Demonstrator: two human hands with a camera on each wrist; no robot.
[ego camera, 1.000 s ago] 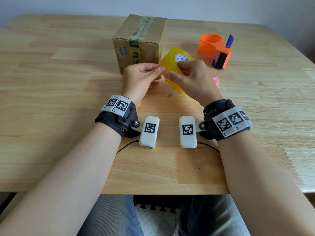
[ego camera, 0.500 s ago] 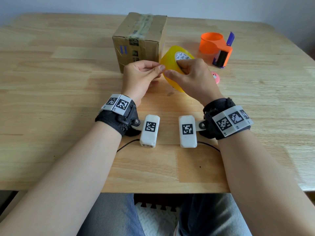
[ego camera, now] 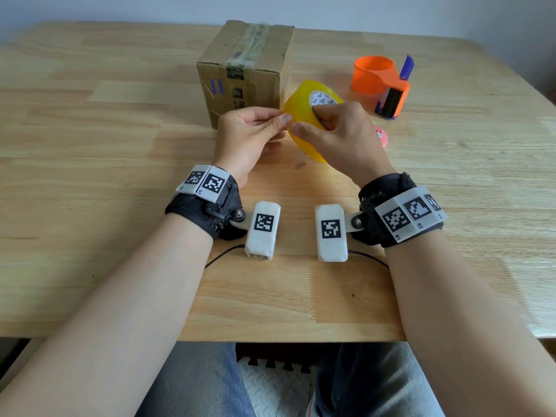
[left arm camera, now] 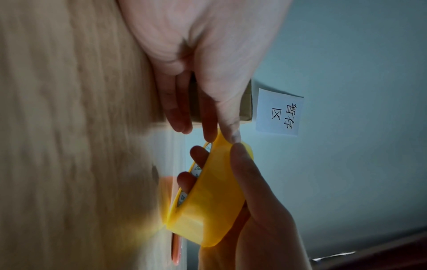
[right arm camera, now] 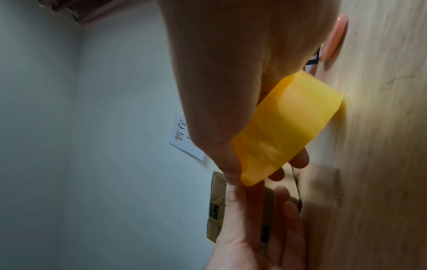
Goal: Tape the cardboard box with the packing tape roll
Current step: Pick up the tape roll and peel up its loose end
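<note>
Little has shifted since the earlier frames: your right hand (ego camera: 337, 136) grips the yellow packing tape roll (ego camera: 304, 115) above the bench (ego camera: 120, 176), just beside the cardboard box (ego camera: 243, 73). Your left hand (ego camera: 249, 136) pinches its edge, apparently freeing the tape end. Next, peel out a length.

Left hand (left arm camera: 208, 64) pinches the yellow tape roll (left arm camera: 208, 204) edge; right hand (left arm camera: 254, 210) holds it.

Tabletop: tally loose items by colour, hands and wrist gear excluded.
Brown: 1, cardboard box
Yellow: 1, tape roll
Orange: 1, tape dispenser
Pink: 1, small round object
Total: 4
</note>
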